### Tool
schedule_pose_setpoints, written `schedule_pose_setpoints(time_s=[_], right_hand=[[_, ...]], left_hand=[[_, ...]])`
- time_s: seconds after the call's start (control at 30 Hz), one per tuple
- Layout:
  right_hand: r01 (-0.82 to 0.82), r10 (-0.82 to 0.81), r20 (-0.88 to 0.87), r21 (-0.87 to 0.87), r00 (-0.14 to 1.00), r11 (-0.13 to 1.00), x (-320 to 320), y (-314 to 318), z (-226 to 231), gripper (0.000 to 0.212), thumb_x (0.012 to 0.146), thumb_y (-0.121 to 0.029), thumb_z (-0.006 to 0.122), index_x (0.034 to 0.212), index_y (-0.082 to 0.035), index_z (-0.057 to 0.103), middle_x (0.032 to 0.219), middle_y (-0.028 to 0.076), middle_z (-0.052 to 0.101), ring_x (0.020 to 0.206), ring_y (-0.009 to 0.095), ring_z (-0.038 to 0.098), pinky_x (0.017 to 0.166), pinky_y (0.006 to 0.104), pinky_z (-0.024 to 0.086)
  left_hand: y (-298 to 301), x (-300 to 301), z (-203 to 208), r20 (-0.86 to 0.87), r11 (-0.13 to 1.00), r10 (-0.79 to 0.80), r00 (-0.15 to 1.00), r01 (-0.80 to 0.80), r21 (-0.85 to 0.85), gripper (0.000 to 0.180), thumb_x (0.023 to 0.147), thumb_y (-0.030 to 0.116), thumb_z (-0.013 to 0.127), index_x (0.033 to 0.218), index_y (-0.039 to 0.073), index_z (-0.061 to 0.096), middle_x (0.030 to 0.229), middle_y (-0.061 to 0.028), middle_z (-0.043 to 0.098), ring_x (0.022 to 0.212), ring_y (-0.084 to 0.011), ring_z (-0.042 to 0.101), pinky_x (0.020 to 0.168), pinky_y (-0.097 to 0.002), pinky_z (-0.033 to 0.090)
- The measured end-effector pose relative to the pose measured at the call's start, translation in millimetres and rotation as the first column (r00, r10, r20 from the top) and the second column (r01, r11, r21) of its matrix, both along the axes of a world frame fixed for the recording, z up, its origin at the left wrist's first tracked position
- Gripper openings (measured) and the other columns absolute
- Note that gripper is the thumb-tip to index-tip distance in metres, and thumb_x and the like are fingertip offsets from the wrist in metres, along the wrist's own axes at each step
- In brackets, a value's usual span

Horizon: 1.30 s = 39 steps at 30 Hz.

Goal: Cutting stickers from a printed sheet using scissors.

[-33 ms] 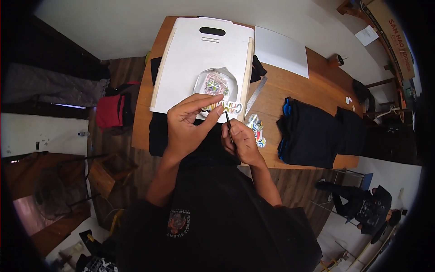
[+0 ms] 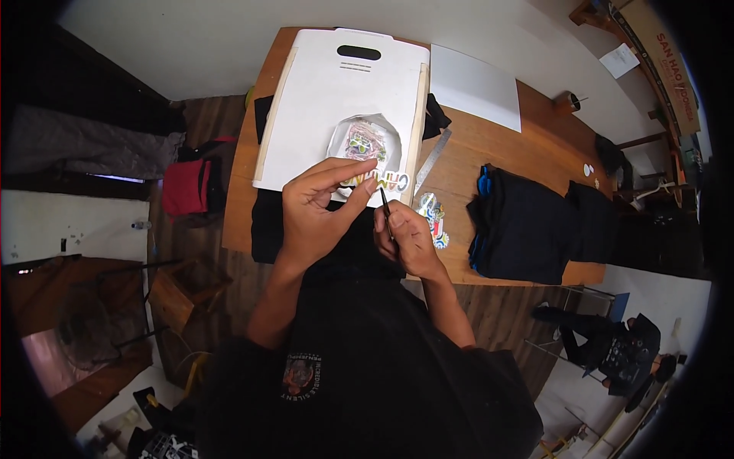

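Note:
My left hand [image 2: 325, 200] pinches a small cut-out lettering sticker [image 2: 396, 182] between thumb and fingers, its coloured letters turned upside down. In my right hand [image 2: 409, 236] is a slim black pointed tool [image 2: 384, 201], held upright with its tip at the lower edge of the sticker; I cannot make out whether it is tweezers or a craft knife. Just beyond the fingers, a white bowl-like container [image 2: 392, 143] holds pinkish scraps and coloured cut-outs. It rests on a white folding-lid board [image 2: 306, 107]. More colourful stickers [image 2: 433, 218] lie on the wooden table, right of my right hand.
A metal ruler [image 2: 433, 161] lies slanted beside the board. Folded black cloth [image 2: 524, 226] with blue edges is stacked on the table [image 2: 459, 264] at the right. A pale sheet [image 2: 478, 84] and a brown cup [image 2: 566, 102] are farther back. Left on the floor stands a wooden stool [image 2: 187, 291].

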State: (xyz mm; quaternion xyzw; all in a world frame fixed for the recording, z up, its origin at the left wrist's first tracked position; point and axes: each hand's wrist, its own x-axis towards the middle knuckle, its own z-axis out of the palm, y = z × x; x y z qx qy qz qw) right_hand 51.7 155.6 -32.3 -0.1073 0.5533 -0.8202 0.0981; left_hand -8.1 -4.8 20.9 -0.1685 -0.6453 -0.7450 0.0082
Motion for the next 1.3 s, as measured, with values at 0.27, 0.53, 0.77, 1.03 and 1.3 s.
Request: schedule_pose_setpoints(time_s=[0.27,0.53,0.77,1.03,1.3], right_hand=[[-0.013,0.013,-0.004,0.018,1.000,1.000,-5.3,0.2,0.1,0.041,0.106,-0.040,0.038,0.097,-0.002,0.050,0.056,-0.003,0.035,0.046,0.005,0.030,0.044,0.0220,0.026],[-0.063,0.064,-0.016,0.045,0.998,0.997,-25.0,12.4,-8.6,0.038,0.106,-0.038,0.040,0.096,-0.003,0.051,0.059,-0.003,0.037,0.049,0.005,0.032,0.047,0.0218,0.028],[-0.103,0.101,0.030,0.060,0.994,0.993,-30.9,14.9,-9.7,0.036,0.106,-0.036,0.042,0.095,-0.003,0.052,0.060,-0.004,0.037,0.050,0.004,0.032,0.048,0.0218,0.028],[-0.123,0.122,0.021,0.084,0.992,0.989,-38.2,9.8,-11.4,0.033,0.106,-0.032,0.041,0.094,-0.003,0.052,0.061,-0.004,0.037,0.052,0.004,0.033,0.049,0.0215,0.028],[-0.127,0.120,0.080,0.085,0.990,0.988,-31.3,9.2,-15.7,0.034,0.106,-0.033,0.041,0.094,-0.003,0.052,0.061,-0.004,0.038,0.052,0.004,0.034,0.049,0.0214,0.029]], left_hand=[[-2.4,-3.1,-2.6,0.000,1.000,0.012,1.000,-0.012,-0.003,0.028,0.084,-0.011,0.068,0.111,-0.006,0.068,0.107,-0.0157,0.068,0.098,-0.0157,0.065,0.084,-0.0240,0.054],[3.4,-15.8,-9.3,-0.012,0.999,0.045,0.999,-0.045,-0.010,0.029,0.083,-0.010,0.068,0.112,-0.005,0.069,0.107,-0.0154,0.068,0.098,-0.0152,0.065,0.084,-0.0235,0.053],[-0.9,-19.4,-10.9,-0.009,0.998,0.045,0.999,-0.046,-0.045,0.028,0.084,-0.009,0.069,0.112,-0.004,0.069,0.106,-0.0141,0.068,0.096,-0.0140,0.065,0.082,-0.0227,0.053],[-7.6,-24.2,-15.6,0.016,0.998,0.047,0.999,-0.046,-0.038,0.029,0.084,-0.009,0.069,0.112,-0.005,0.069,0.106,-0.0145,0.068,0.097,-0.0140,0.065,0.083,-0.0230,0.053],[-7.6,-23.1,-15.2,0.012,0.999,0.050,0.999,-0.050,0.003,0.028,0.084,-0.010,0.067,0.112,-0.006,0.068,0.107,-0.0157,0.067,0.097,-0.0150,0.065,0.084,-0.0238,0.054]])
